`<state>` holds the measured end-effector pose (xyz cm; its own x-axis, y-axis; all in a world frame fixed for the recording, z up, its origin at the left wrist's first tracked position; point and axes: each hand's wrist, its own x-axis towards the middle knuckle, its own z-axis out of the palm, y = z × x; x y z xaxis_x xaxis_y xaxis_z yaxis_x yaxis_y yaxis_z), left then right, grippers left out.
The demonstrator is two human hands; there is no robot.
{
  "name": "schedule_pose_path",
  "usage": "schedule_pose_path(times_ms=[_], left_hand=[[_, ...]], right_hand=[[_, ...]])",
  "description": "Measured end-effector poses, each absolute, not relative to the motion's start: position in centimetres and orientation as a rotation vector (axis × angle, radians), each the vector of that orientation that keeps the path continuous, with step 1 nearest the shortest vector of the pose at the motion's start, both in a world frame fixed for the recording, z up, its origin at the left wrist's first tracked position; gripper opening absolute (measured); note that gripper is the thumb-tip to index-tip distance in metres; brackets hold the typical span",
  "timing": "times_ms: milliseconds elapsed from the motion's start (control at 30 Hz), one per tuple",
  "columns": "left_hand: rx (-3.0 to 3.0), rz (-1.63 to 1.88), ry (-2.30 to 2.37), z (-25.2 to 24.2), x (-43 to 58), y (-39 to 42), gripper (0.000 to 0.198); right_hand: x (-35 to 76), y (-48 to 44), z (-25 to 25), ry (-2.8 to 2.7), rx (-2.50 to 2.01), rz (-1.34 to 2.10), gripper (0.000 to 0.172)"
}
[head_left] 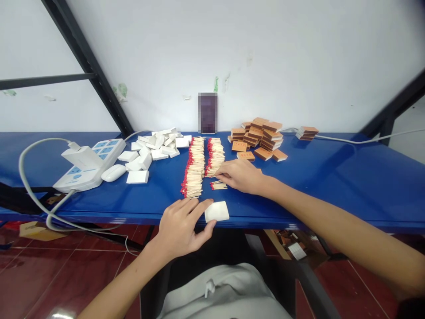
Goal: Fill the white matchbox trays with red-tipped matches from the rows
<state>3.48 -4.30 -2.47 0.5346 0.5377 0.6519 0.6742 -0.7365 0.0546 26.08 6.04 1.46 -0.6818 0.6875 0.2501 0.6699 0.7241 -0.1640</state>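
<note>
Near the table's front edge, my left hand (pixel 186 223) grips the left end of a white matchbox tray (pixel 218 212) between thumb and forefinger. My right hand (pixel 241 175) is closed at the near end of the right row of matchsticks (pixel 215 153), its fingertips pinching matchsticks; how many is hidden. Just below those fingertips lies a small separate group of matchsticks (pixel 219 185). To the left runs a longer row of matchsticks (pixel 195 170), red heads facing left.
White matchbox trays (pixel 159 144) are heaped at left, beside a white earbud case (pixel 113 173) and a power strip (pixel 99 164) with a looping cable. Orange-brown matchbox sleeves (pixel 257 135) are piled at right. A blurred dark rectangle (pixel 207 113) leans against the wall.
</note>
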Motion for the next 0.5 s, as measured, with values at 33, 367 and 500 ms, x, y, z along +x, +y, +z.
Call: schedule_pose_path(times_ms=[33, 367, 500], left_hand=[[-2.568, -0.983, -1.029, -2.5, 3.5, -4.3, 0.031], [-2.579, -0.974, -1.036, -2.6, 3.3, -4.4, 0.032], [-2.574, -0.976, -1.032, -2.5, 3.4, -4.3, 0.031]], right_hand=[[26.0, 6.0, 1.5, -2.621, -1.090, 0.107, 0.023], [26.7, 5.4, 2.9, -2.604, -1.246, 0.301, 0.012], [27.2, 5.3, 3.4, -2.647, -1.225, 0.378, 0.008]])
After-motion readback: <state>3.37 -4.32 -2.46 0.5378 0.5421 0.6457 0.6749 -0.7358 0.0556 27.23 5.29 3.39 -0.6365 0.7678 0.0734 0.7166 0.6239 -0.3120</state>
